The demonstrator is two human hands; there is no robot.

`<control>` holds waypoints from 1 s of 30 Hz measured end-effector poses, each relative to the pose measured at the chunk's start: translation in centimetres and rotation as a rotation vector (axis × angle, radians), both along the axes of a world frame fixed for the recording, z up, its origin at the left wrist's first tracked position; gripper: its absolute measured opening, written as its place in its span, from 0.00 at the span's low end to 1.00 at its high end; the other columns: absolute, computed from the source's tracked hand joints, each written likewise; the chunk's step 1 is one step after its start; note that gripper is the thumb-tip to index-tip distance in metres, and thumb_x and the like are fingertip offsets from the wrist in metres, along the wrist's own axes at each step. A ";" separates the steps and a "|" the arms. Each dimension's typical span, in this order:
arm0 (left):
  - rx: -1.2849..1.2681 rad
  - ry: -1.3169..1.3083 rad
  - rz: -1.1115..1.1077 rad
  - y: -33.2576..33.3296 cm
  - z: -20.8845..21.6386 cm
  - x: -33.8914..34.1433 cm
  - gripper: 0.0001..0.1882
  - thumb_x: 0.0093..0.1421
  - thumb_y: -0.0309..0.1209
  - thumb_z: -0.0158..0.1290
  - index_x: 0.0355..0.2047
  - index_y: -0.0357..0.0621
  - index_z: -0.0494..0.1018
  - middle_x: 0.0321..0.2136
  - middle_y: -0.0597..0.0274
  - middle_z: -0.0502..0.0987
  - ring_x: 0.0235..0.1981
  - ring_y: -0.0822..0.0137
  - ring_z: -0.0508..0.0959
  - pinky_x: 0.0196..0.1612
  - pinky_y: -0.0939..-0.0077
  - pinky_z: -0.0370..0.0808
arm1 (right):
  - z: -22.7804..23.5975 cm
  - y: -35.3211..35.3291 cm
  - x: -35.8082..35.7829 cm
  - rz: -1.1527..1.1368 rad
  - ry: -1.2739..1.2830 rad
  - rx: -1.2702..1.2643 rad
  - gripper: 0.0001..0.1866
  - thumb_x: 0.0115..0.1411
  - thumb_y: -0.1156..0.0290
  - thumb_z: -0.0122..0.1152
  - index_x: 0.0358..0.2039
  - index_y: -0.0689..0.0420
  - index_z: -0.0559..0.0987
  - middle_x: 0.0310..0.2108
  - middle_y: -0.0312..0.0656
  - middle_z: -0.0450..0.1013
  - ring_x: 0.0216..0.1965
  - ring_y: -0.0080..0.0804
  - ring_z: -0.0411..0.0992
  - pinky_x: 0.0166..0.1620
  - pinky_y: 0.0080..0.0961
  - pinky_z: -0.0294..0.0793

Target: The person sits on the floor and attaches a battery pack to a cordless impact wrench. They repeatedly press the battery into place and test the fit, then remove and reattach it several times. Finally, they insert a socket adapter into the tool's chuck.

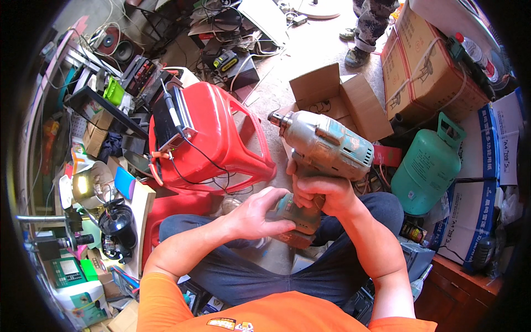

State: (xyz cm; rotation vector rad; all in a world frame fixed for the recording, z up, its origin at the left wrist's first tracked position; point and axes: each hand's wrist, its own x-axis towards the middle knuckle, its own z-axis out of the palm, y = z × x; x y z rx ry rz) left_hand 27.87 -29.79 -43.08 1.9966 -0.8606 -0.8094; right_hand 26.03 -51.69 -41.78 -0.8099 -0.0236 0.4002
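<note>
A worn grey-green cordless impact wrench (pixel 329 143) is held over my lap, its square drive end pointing to the far left. My right hand (pixel 327 193) is wrapped round its handle, just below the motor housing. With thumb and fingers spread round the lower end of the handle, my left hand (pixel 255 214) grips the tool's base (pixel 298 224). The underside of the base and some of my left fingers are hidden.
A red plastic stool (pixel 213 130) at the left bears a soldering station (pixel 176 124). Beyond the tool stands an open cardboard box (pixel 354 102). A green gas cylinder (pixel 426 171) is at the right. Another person's legs (pixel 369 27) show at the far side.
</note>
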 end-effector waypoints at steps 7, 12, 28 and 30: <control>-0.003 0.011 0.005 0.0 -0.1 0.0 0.38 0.52 0.49 0.62 0.54 0.34 0.66 0.46 0.43 0.72 0.50 0.47 0.74 0.52 0.61 0.70 | 0.1 0.0 -0.1 -0.005 0.066 0.027 0.17 0.50 0.74 0.58 0.40 0.63 0.69 0.16 0.37 0.63 0.15 0.26 0.62 0.24 0.25 0.64; 0.004 0.009 0.002 0.0 0.0 0.0 0.38 0.52 0.49 0.62 0.55 0.34 0.65 0.45 0.43 0.72 0.49 0.47 0.74 0.52 0.61 0.70 | 0.2 0.1 -0.1 -0.009 0.074 0.035 0.16 0.50 0.74 0.58 0.40 0.63 0.69 0.16 0.36 0.62 0.15 0.26 0.63 0.25 0.25 0.65; -0.008 -0.006 0.001 0.1 -0.3 0.0 0.39 0.52 0.50 0.62 0.55 0.33 0.65 0.44 0.43 0.73 0.48 0.47 0.74 0.50 0.61 0.71 | 0.1 0.1 0.0 -0.004 0.055 0.032 0.17 0.50 0.73 0.59 0.40 0.63 0.69 0.16 0.37 0.63 0.16 0.26 0.63 0.26 0.25 0.65; -0.006 -0.014 0.000 0.1 -0.3 0.0 0.39 0.52 0.50 0.62 0.55 0.33 0.65 0.45 0.42 0.73 0.48 0.47 0.74 0.50 0.61 0.71 | 0.3 0.1 0.0 -0.007 0.040 0.017 0.17 0.50 0.73 0.59 0.41 0.63 0.69 0.16 0.37 0.63 0.16 0.26 0.63 0.26 0.25 0.65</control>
